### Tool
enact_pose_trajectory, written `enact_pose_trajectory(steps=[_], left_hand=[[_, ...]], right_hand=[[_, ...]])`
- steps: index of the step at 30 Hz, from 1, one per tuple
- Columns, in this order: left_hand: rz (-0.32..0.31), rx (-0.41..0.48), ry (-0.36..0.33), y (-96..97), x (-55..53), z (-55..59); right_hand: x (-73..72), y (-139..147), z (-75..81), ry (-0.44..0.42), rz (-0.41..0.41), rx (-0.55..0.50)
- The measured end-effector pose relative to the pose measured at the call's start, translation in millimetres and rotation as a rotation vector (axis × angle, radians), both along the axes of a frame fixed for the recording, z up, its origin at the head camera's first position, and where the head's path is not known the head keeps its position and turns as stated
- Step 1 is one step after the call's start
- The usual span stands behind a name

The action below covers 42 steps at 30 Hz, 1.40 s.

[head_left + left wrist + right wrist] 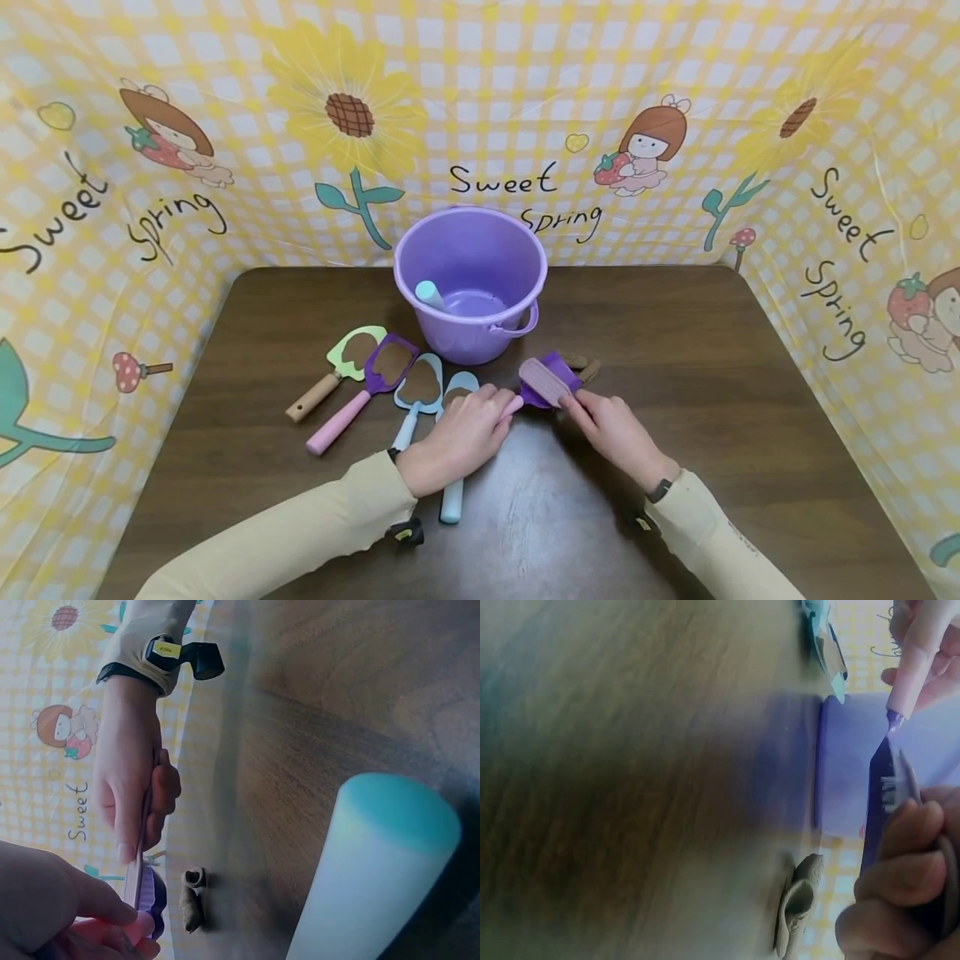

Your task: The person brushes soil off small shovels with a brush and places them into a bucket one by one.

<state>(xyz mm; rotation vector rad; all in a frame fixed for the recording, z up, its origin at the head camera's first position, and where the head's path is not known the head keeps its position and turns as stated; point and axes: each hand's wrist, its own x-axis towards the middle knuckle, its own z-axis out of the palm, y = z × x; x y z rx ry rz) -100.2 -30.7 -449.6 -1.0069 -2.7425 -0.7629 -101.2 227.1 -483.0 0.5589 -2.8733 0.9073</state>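
In the head view my left hand [468,425] grips the pink handle [512,407] of a small purple toy shovel [557,367]. My right hand [618,429] pinches a flat, pinkish oblong piece [543,382] with a rounded end, held over the shovel's head and partly covering it. Its exact kind is unclear. Seen edge-on in the left wrist view, the oblong piece [136,881] is thin and close against the shovel. In the right wrist view the purple shovel head [879,799] tilts beside the curled right fingers [904,881].
Left of the hands lie a green shovel [347,357], a purple shovel with pink handle [337,425] and two light blue shovels [406,427], [452,500]. A purple bucket [480,337] behind holds a light blue handle [429,293]. Brown rolled pieces [589,372] lie right.
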Motion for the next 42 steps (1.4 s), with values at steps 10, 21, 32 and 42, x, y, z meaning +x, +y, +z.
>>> enact_pose_trajectory(steps=[10,21,32,42], left_hand=[[-0.005,0.016,-0.018,-2.1,-2.3,0.7],[0.016,-0.001,-0.012,-0.3,-3.8,-0.5],[0.015,0.006,-0.037,-1.4,-2.7,-1.0],[0.028,-0.016,-0.047,-1.3,-3.2,-3.1]], right_hand=[[-4.1,6.0,-0.7,0.017,-0.203,0.029],[-0.4,-0.8,1.1,-0.017,-0.026,0.008],[-2.3,5.4,1.4,-0.003,-0.185,0.007],[-1.1,2.8,0.4,-0.076,-0.075,0.012]])
